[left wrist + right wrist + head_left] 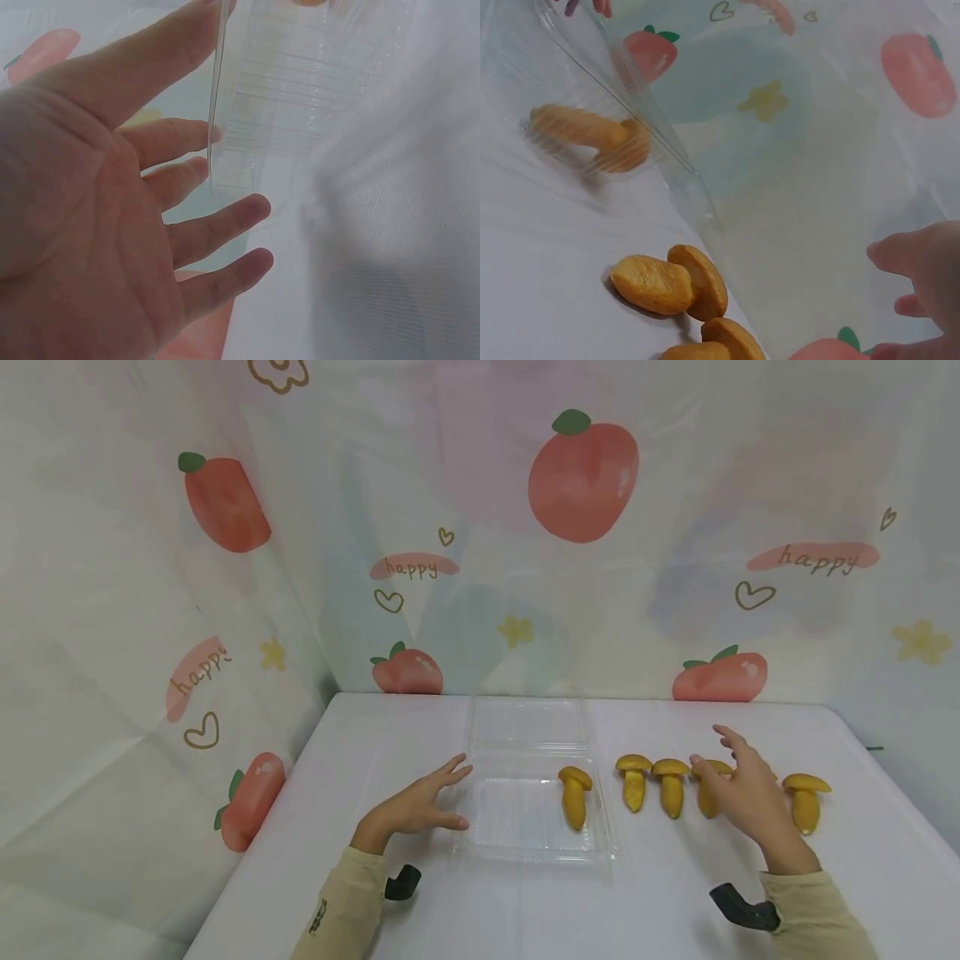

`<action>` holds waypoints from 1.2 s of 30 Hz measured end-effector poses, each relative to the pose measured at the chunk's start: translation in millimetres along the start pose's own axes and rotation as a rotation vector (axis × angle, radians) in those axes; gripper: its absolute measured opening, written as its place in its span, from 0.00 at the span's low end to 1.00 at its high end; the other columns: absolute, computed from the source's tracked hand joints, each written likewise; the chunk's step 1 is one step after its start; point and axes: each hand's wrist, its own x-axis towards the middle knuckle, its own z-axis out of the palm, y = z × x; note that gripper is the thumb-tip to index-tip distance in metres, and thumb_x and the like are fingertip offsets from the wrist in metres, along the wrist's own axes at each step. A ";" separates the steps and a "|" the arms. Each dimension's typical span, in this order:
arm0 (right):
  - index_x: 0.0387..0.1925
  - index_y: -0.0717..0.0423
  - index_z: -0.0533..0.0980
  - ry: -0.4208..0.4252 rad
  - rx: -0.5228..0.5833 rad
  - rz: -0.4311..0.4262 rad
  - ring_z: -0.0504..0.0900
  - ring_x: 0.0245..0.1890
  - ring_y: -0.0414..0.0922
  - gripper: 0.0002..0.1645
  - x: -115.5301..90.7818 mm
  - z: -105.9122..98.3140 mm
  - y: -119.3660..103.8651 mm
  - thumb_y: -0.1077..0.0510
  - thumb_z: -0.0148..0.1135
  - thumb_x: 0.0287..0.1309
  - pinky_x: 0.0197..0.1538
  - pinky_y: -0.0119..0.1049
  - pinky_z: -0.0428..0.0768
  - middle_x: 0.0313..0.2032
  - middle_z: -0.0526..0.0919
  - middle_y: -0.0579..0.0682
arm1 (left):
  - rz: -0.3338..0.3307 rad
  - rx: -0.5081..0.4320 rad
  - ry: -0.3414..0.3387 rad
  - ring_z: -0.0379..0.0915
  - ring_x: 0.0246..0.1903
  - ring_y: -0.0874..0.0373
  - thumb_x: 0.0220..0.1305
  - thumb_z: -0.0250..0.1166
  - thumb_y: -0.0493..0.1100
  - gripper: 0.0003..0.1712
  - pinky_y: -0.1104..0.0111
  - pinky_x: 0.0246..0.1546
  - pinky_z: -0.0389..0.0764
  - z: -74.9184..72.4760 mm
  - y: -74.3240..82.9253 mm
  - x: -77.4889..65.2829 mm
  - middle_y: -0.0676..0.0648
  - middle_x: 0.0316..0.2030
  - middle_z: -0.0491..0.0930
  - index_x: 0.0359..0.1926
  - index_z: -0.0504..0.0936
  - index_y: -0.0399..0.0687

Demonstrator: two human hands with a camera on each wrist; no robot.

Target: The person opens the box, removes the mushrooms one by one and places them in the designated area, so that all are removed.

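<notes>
A clear plastic clamshell box (510,852) lies on the table with its lid (528,724) folded back. One yellow-brown mushroom (575,799) lies in the right side of its base. My left hand (412,806) is at the box's left edge, fingers spread; in the left wrist view its thumb and fingertips are right at the thin plastic rim. My right hand (746,793), holding nothing, hovers over a row of similar mushrooms (672,789) right of the box, fingers parted. It partly hides the mushrooms beneath it. The rightmost mushroom (806,806) shows beside its wrist.
A white cloth covers the table (517,918). Behind and to the left hang pale curtains (480,485) printed with red fruit, hearts and the word "happy". Dark straps (742,910) stick out by both sleeves.
</notes>
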 end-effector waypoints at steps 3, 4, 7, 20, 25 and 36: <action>0.77 0.65 0.51 0.014 -0.002 -0.063 0.64 0.62 0.77 0.44 -0.8 8.5 -9.0 0.44 0.54 0.74 0.57 0.77 0.68 0.66 0.63 0.80 | 0.002 0.000 0.001 0.42 0.80 0.41 0.60 0.74 0.46 0.52 0.40 0.76 0.54 -0.5 0.3 0.8 0.43 0.82 0.42 0.79 0.55 0.43; 0.76 0.66 0.52 0.016 0.004 -0.087 0.65 0.62 0.76 0.43 -1.2 11.4 -11.9 0.46 0.55 0.74 0.57 0.76 0.69 0.65 0.64 0.80 | 0.002 -0.001 0.000 0.42 0.80 0.41 0.61 0.74 0.46 0.52 0.40 0.76 0.54 -0.6 0.4 1.0 0.43 0.82 0.42 0.79 0.55 0.43; 0.75 0.66 0.55 0.016 0.007 -0.149 0.69 0.60 0.75 0.41 -3.2 19.9 -19.3 0.50 0.57 0.73 0.56 0.74 0.72 0.64 0.67 0.78 | 0.001 -0.003 0.000 0.41 0.80 0.41 0.61 0.74 0.46 0.52 0.40 0.76 0.54 -1.0 0.7 1.3 0.43 0.82 0.42 0.79 0.55 0.43; 0.73 0.63 0.61 -0.058 0.018 -0.287 0.70 0.64 0.69 0.39 -13.4 54.0 -45.8 0.53 0.64 0.67 0.62 0.71 0.70 0.66 0.71 0.71 | -0.006 -0.004 0.013 0.42 0.80 0.40 0.60 0.74 0.46 0.52 0.39 0.75 0.54 0.6 -0.4 2.7 0.43 0.82 0.43 0.79 0.56 0.45; 0.72 0.62 0.63 -0.083 0.058 -0.351 0.69 0.66 0.67 0.39 -18.7 68.1 -52.1 0.57 0.67 0.64 0.65 0.70 0.68 0.67 0.71 0.68 | -0.012 -0.016 0.012 0.42 0.80 0.41 0.60 0.75 0.46 0.52 0.39 0.76 0.53 0.6 1.6 0.7 0.44 0.82 0.43 0.79 0.56 0.45; 0.70 0.59 0.67 -0.093 0.060 -0.418 0.71 0.66 0.64 0.38 -24.9 86.4 -56.5 0.59 0.70 0.60 0.64 0.69 0.70 0.66 0.74 0.63 | 0.006 0.002 0.004 0.43 0.80 0.40 0.60 0.74 0.46 0.53 0.40 0.75 0.54 0.3 -0.3 1.2 0.43 0.82 0.43 0.79 0.55 0.44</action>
